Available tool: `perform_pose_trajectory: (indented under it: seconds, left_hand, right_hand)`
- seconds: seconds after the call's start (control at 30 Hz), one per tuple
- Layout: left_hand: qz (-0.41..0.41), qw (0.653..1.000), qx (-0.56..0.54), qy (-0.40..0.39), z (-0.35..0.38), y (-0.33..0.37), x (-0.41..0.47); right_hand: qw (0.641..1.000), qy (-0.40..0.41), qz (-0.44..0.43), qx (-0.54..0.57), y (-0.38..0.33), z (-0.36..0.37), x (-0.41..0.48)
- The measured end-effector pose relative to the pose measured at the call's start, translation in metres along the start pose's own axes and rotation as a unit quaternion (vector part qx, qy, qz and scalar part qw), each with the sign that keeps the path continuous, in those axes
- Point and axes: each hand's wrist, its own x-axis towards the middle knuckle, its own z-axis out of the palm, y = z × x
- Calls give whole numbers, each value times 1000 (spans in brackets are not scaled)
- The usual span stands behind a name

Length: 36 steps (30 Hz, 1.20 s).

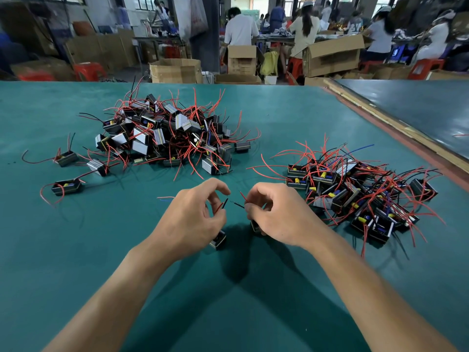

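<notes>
Left grip [193, 219] curled round a module [218, 240], right grip [276, 214] round the second module [255, 226], both low over the bench [76, 250]. I'd pinch nearer the leads [222, 207] tips so they meet steady.

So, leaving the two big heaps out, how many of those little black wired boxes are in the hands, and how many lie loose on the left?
Left-hand box, gripped by the left hand: 1
Right-hand box, gripped by the right hand: 1
Loose boxes, apart on the left of the far heap: 3
Total: 5
</notes>
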Motion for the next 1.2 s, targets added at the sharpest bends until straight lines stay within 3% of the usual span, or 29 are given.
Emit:
perform_pose_trajectory:
  seconds: [0.8,1.2]
  left_hand:
    - [-12,998,-57,-23,0,-2,1]
    - [-31,998,-50,-13,1,-5,2]
  right_hand:
    - [999,-25,-8,32,3,1,-3]
    - [999,9,-20,32,3,4,-1]
